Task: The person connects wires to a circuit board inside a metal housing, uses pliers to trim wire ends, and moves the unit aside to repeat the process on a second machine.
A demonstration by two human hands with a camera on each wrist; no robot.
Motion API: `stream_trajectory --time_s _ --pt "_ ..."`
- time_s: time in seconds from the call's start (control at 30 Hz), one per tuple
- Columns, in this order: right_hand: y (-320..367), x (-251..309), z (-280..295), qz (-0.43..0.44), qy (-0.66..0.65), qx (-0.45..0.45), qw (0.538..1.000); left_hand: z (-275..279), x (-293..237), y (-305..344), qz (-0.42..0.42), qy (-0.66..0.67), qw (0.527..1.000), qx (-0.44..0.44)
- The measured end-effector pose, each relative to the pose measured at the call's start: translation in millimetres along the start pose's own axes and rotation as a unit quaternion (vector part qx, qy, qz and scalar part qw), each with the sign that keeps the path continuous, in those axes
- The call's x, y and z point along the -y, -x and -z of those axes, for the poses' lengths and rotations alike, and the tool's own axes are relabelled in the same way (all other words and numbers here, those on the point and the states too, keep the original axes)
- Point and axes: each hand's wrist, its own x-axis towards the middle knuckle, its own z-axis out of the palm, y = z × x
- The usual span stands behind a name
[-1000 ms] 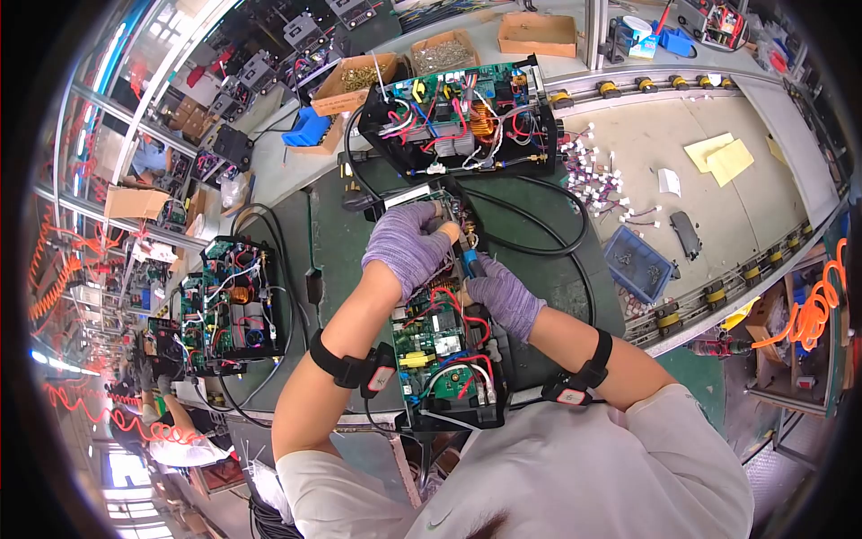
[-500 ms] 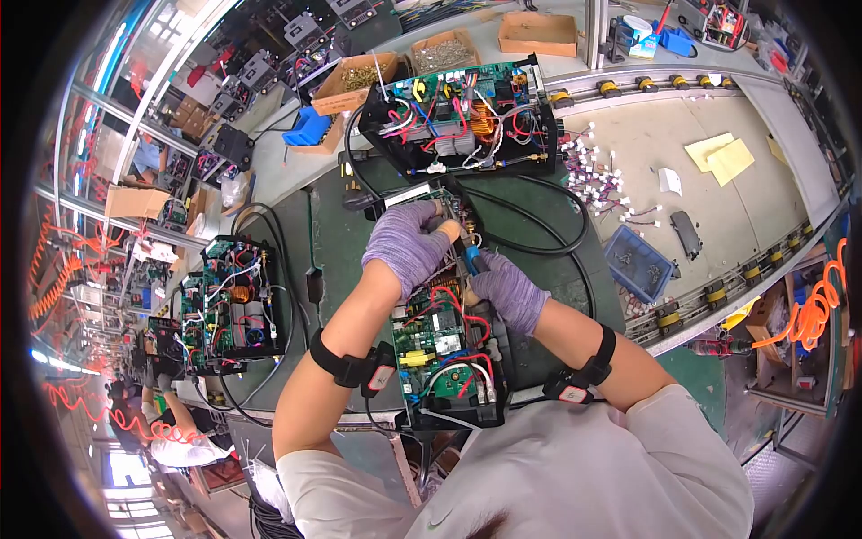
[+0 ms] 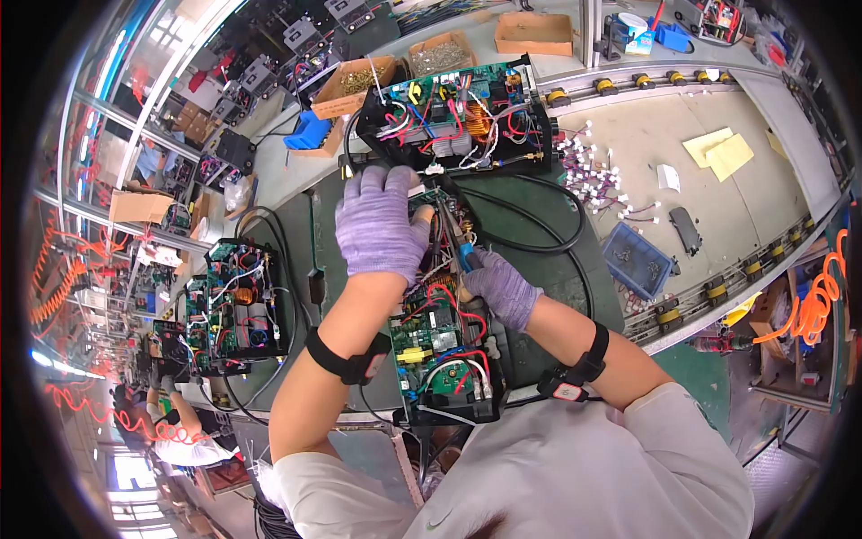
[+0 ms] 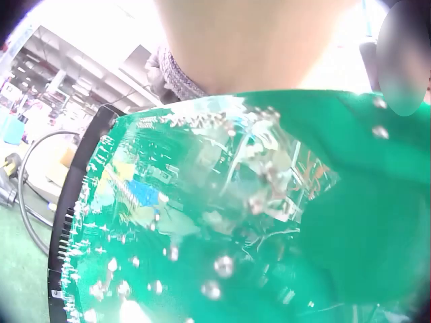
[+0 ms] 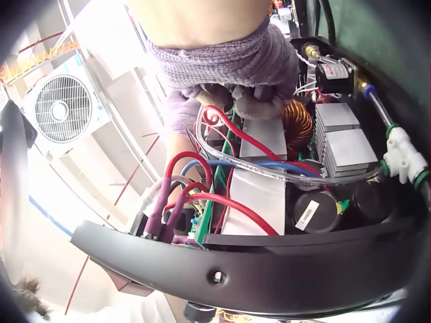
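An open machine chassis full of circuit boards and wires (image 3: 431, 337) stands on the green mat in front of the person. The gloved left hand (image 3: 382, 223) lies over its far left part, fingers extended and thumb toward the wiring. With the gloved right hand (image 3: 505, 289) the person grips blue-handled pliers (image 3: 465, 255), their long jaws pointing into the far end of the chassis. From the right wrist, the purple glove (image 5: 225, 67) appears above red cables (image 5: 236, 205), heat sinks (image 5: 345, 145) and a copper coil (image 5: 297, 124). A green circuit board (image 4: 202, 235) fills the left wrist view.
Another open chassis (image 3: 458, 121) stands beyond, and a third (image 3: 242, 310) to the left. Black cable (image 3: 579, 211) loops at the right. Beside it are white connectors (image 3: 593, 175) and a blue bin (image 3: 636, 260). Cardboard boxes (image 3: 534, 34) line the back.
The left hand has drawn away from the pliers' tip toward the left, and its fingers have straightened. The right hand keeps hold of the pliers, shifting only slightly.
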Motion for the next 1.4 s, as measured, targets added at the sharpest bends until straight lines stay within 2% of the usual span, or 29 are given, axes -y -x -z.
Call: stream_trajectory --time_s 0.03,0.07,0.17,0.3,0.4,0.5,0.6,0.7,0.8,0.9,1.0,1.1,1.2,1.4 --pt "0 -1 -1 0.008 -0.007 0.001 1.000 3 0 -4 -0.047 -0.034 0.997 -0.043" --pt "0 -2 -2 0.015 -0.015 0.001 1.000 0 2 -3 -0.030 -0.003 0.999 0.014" --pt "4 3 -6 0.025 -0.020 -0.001 0.999 -13 14 -7 -0.002 0.118 0.990 0.079" --pt "13 12 -10 0.004 -0.021 -0.008 1.000 -16 16 -7 -0.026 0.112 0.991 0.061" --pt "6 8 -11 0.014 0.031 -0.043 0.999 -17 17 -5 -0.028 0.115 0.992 0.049" --pt "12 17 -12 -0.009 0.025 -0.014 1.000 -19 16 -5 -0.019 0.117 0.992 0.044" --pt "11 19 -2 -0.050 -0.064 0.065 0.995 -20 15 -5 -0.003 0.127 0.991 0.046" --pt "10 20 -11 -0.012 0.055 -0.018 0.998 -19 14 -4 0.015 0.137 0.989 0.053" --pt "5 11 -13 0.017 0.059 -0.065 0.996 -20 16 -4 0.007 0.137 0.989 0.049" --pt "9 17 -8 -0.017 0.052 -0.010 0.998 -20 18 -5 -0.019 0.134 0.990 0.049" --pt "9 13 -6 -0.002 0.013 -0.020 1.000 -20 25 -7 -0.055 0.142 0.987 0.049" --pt "10 9 -1 0.028 0.036 -0.026 0.999 -17 23 -7 -0.059 0.139 0.988 0.046" --pt "11 7 0 0.002 0.051 -0.012 0.999 -17 21 -7 -0.059 0.127 0.989 0.039" --pt "2 -9 4 0.034 0.076 -0.007 0.997 -17 19 -7 -0.065 0.121 0.990 0.032"
